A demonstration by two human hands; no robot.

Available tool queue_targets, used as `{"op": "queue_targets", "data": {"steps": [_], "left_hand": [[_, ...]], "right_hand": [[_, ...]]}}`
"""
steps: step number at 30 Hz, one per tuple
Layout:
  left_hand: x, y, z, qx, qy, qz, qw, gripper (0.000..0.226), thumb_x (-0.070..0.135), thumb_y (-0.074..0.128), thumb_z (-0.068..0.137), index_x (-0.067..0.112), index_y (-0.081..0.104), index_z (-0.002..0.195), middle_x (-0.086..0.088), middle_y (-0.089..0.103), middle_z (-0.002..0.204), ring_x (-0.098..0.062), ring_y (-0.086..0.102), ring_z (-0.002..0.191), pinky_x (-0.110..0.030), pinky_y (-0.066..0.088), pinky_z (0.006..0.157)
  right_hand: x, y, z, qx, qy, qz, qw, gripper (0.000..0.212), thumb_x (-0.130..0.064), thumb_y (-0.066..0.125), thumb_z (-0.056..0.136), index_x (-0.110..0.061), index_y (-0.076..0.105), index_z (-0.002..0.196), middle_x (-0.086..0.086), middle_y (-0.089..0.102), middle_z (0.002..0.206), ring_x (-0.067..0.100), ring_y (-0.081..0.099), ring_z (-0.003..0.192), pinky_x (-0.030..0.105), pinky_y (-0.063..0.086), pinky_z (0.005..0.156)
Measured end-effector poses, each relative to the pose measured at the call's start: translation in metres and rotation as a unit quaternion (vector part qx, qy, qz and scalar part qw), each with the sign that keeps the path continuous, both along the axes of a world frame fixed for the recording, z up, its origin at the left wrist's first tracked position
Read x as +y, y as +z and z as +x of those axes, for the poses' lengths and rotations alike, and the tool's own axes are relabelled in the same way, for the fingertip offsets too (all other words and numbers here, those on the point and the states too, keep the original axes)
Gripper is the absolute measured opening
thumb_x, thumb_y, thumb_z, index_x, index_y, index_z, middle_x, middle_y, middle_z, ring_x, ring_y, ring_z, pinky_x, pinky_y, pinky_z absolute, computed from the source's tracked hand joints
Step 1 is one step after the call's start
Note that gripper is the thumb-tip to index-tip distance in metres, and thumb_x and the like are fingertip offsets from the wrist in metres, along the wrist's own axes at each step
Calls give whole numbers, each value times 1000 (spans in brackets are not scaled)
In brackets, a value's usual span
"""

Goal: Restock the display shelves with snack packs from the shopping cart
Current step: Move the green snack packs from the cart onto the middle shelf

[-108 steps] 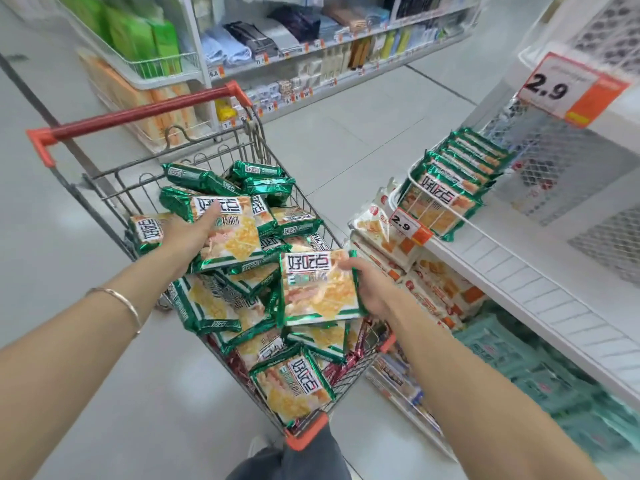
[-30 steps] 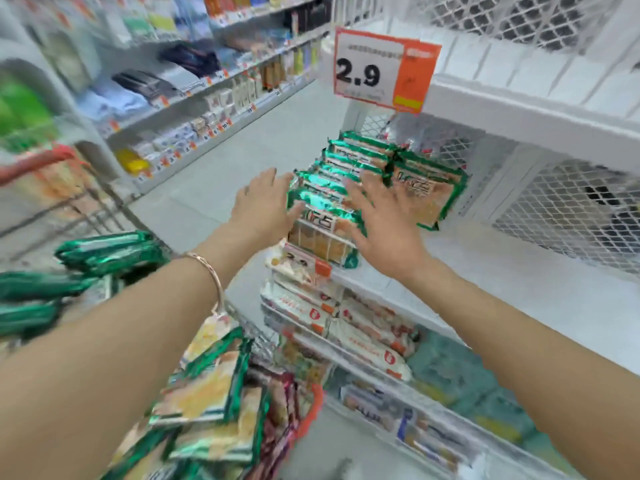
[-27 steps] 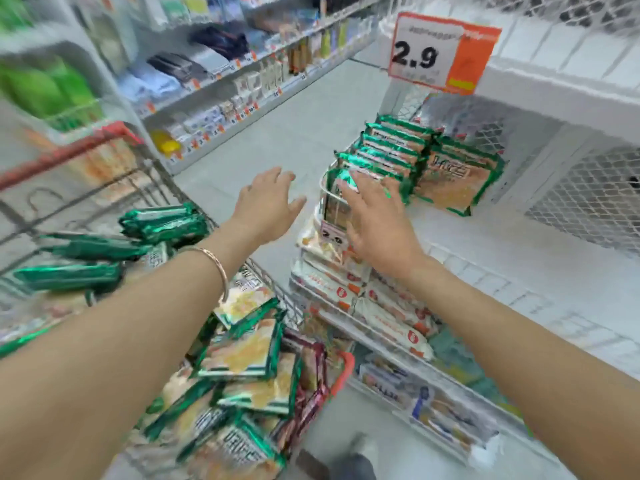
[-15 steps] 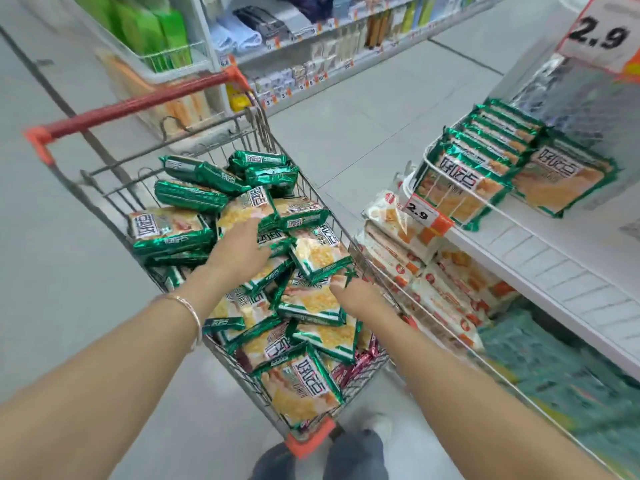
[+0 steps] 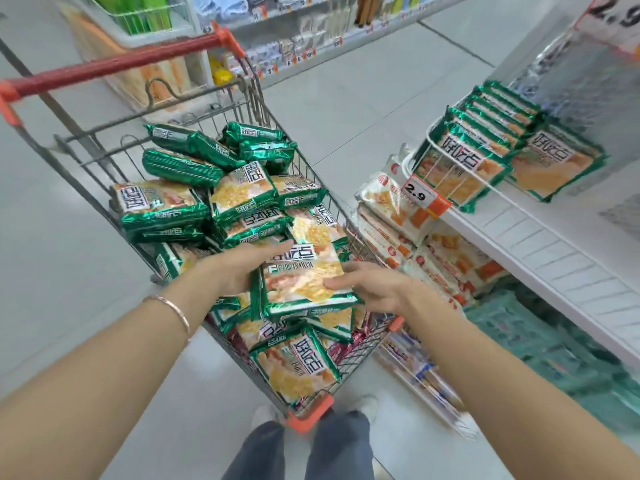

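Note:
A wire shopping cart point(image 5: 104, 157) with a red handle is piled with several green-edged snack packs. Over its near half, my left hand point(image 5: 239, 271) and my right hand point(image 5: 367, 285) grip the two sides of one snack pack point(image 5: 301, 275), which seems to top a small stack. On the white display shelf point(image 5: 540, 244) at the right, a row of the same packs point(image 5: 485, 133) stands behind a wire rail, with one more pack point(image 5: 557, 164) leaning beside them.
A 2.9 price tag point(image 5: 420, 195) hangs on the shelf rail. White and orange packs point(image 5: 398, 216) fill the lower shelf beside the cart. Another aisle of shelves runs along the far side of the grey floor. My feet stand just behind the cart.
Both hands came back from the shelf to the cart. In the last half second they closed round a pack at the cart's near end and raised it slightly.

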State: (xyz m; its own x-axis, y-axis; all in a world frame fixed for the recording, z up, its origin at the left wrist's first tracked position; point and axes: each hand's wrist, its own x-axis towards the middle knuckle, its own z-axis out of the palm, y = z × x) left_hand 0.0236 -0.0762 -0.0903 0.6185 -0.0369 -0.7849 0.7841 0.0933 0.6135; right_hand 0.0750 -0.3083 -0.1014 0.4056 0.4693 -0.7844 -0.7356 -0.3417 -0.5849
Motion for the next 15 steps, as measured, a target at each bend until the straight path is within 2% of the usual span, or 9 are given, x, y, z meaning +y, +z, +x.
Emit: {"op": "queue_targets", "data": {"steps": [2,4,6,7,8,10,12,14,15], "left_hand": [[9,3,5,-21,80,9,997,103,40,81,71,-1,30,150,-15,35,157,-31,51,125,-43,48,102],[25,3,9,-48,138,61,987,109,40,84,70,-4,24,150,-16,42,151,-33,49,126,-49,41,107],[39,3,12,-65,163,91,980,127,47,88,61,-2,16,154,-16,47,144,-34,49,125,-53,40,107],[43,3,12,-65,164,114,978,131,50,88,60,1,13,155,-16,41,150,-36,43,134,-57,34,111],[45,2,12,-65,161,144,974,129,51,87,64,3,10,157,-16,29,159,-37,31,143,-59,26,116],[45,5,9,-64,152,182,969,120,48,81,74,5,7,158,-13,14,165,-36,16,150,-60,15,117],[42,8,4,-64,144,174,972,116,48,77,79,6,4,158,-12,9,166,-35,12,152,-60,13,118],[42,9,1,-67,138,165,974,114,53,72,82,8,1,158,-10,4,167,-35,9,152,-61,12,118],[41,11,0,-67,133,163,975,112,55,68,83,8,0,158,-10,3,167,-35,8,152,-62,13,117]], "right_hand": [[-3,7,7,-13,-59,45,997,67,-32,67,89,-8,42,146,15,52,143,31,44,137,45,38,114],[-10,0,8,-18,-121,25,992,57,-41,54,99,-6,46,142,17,54,137,31,50,129,41,44,107],[-15,-27,3,-48,-104,-113,987,60,-36,51,103,-1,36,149,19,47,146,34,46,134,43,40,113],[-15,-41,-4,-49,-93,-178,978,62,-34,53,102,1,33,148,17,46,146,36,45,136,45,39,113],[-12,-53,-13,-34,-84,-207,974,68,-36,57,100,1,28,149,14,44,148,39,41,139,49,37,114],[0,-76,-30,-7,-88,-206,974,92,-43,64,94,-10,7,158,14,26,162,42,30,145,60,31,114],[5,-91,-38,-29,-102,-216,971,115,-42,75,86,-16,-11,158,14,16,165,40,26,148,59,29,116],[0,-104,-35,-30,-107,-205,972,131,-42,89,70,-16,-4,159,14,26,161,37,32,146,55,29,118],[-8,-106,-30,-14,-106,-181,978,136,-43,96,57,-14,10,158,14,38,155,36,43,140,55,35,115]]}}
